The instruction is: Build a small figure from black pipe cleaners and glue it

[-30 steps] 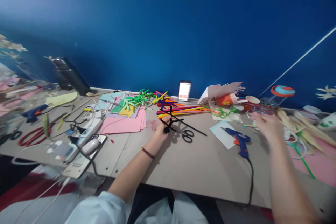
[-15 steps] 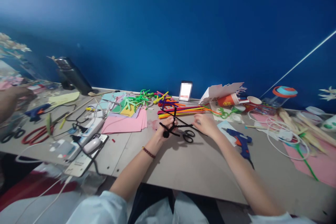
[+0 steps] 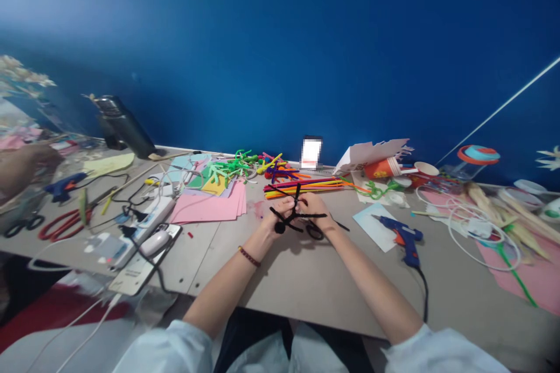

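A black pipe-cleaner figure [image 3: 290,219], with several thin limbs and a round dark lump at its near end, is held above the table. My left hand [image 3: 273,224] is closed around its left side. My right hand [image 3: 314,205] has its fingers bent and pinched on the figure's upper right, close to the left fingertips; the limbs partly cover both hands. Beneath the right hand lie black-handled scissors [image 3: 315,232], largely hidden. Behind the hands is a bundle of coloured pipe cleaners [image 3: 324,185].
On the right a blue glue gun [image 3: 406,238] rests partly on light blue paper [image 3: 376,222]. Pink paper sheets [image 3: 210,210], a power strip [image 3: 146,227] and red-handled scissors [image 3: 61,226] lie left. A phone [image 3: 311,154] stands by the wall. Another person's hand [image 3: 30,166] is at far left.
My right hand has moved left, from apart at the right to the black figure, and its fingers now meet it. My left hand still holds the figure.
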`<state>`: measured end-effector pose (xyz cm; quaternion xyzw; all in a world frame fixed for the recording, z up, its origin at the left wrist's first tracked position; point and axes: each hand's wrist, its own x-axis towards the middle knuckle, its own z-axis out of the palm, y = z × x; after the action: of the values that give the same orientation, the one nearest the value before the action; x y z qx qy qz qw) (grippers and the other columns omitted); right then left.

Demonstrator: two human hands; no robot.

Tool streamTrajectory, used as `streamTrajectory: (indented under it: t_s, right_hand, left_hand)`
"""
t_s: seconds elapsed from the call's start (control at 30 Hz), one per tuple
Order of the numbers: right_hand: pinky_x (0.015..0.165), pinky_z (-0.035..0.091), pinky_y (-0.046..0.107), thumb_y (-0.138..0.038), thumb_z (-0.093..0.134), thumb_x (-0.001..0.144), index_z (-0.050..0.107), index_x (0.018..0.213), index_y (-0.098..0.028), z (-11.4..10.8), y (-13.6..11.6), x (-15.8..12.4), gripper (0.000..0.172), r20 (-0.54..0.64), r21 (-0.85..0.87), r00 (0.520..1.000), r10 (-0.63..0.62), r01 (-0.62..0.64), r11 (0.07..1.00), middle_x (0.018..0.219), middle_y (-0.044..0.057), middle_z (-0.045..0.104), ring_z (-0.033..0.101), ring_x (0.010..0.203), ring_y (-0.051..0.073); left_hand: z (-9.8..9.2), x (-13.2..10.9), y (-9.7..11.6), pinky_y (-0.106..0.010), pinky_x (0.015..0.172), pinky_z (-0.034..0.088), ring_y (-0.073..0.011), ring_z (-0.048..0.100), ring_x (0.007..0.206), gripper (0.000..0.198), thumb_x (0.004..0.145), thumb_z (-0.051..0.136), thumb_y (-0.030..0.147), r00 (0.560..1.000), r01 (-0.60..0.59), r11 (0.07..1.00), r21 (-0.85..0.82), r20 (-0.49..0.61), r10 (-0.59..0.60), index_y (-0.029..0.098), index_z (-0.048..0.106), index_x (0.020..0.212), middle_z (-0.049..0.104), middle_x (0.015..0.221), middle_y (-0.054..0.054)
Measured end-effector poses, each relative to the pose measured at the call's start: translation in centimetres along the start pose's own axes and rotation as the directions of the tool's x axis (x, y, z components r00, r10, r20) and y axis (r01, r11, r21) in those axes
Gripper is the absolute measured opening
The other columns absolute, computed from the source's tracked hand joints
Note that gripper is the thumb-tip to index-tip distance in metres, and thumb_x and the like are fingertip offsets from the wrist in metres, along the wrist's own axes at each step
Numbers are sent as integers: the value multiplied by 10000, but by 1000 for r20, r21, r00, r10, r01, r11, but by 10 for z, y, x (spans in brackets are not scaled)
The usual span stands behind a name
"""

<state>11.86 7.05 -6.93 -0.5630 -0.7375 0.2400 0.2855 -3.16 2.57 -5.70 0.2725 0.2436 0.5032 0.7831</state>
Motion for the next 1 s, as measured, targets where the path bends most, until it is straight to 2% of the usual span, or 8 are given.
streamTrajectory:
  t_s: [0.17,0.23,0.33,0.47,0.6,0.77,0.87,1.0]
  right_hand:
    - [486,457,249,-222,376,801,583,1050,-167,-25,15,-13,328,-78,173,985,154,-139,975,853,60,661,581,522,129]
    - [404,433,231,-230,387,772,500,1187,-193,-41,15,-24,431,-85,383,960,265,-214,899,894,40,643,537,450,98]
    - [344,388,194,-258,503,710,545,1110,-229,-66,7,-44,404,-57,685,927,369,-233,690,898,7,613,494,448,70]
    - [325,311,161,-398,638,721,631,963,-221,-84,-1,-64,300,-119,805,917,380,-135,578,704,-37,532,411,435,48]
    - [339,284,170,-520,676,715,642,798,-174,-80,-1,-72,357,-130,809,933,337,-97,579,512,-72,372,350,406,53]
    - [341,210,188,-614,560,773,656,909,-179,-66,-8,-77,465,-28,767,975,222,-122,630,535,-69,369,277,383,45]
    - [377,284,203,-591,599,747,674,926,-160,-63,-13,-83,473,-59,653,978,201,-114,749,523,-47,434,365,422,73]
    - [431,388,233,-520,626,735,668,945,-151,-65,-12,-87,427,-99,574,976,196,-105,812,623,22,596,475,472,110]
  left_hand:
    - [3,0,0,-206,525,417,-86,521,544,289,590,801,256,999,30,1000,-3,28,-30,139,567,712,562,615,13]
    - [6,0,0,-203,523,413,-91,526,555,299,567,811,257,999,20,1000,5,30,-20,136,575,707,571,616,7]
    - [9,-2,0,-198,517,404,-97,536,569,290,563,811,260,1000,12,1000,6,21,-12,136,589,703,586,624,-2]
    - [9,-2,1,-208,544,427,-100,542,572,269,582,805,250,1000,18,1000,7,0,-18,134,596,705,593,635,-9]
    - [9,-1,0,-210,544,439,-103,549,570,246,612,801,244,999,29,999,27,-24,-29,141,597,702,596,637,-6]
    - [11,-3,-1,-211,569,452,-114,583,598,236,619,801,240,998,37,999,30,-46,-36,149,600,701,609,641,-3]
    - [12,-4,-2,-216,571,448,-118,588,603,231,621,798,248,998,46,999,29,-36,-45,154,605,705,615,644,-4]
    - [10,-3,-4,-218,591,447,-112,587,604,208,629,791,242,997,47,998,46,-62,-44,168,612,705,621,644,4]
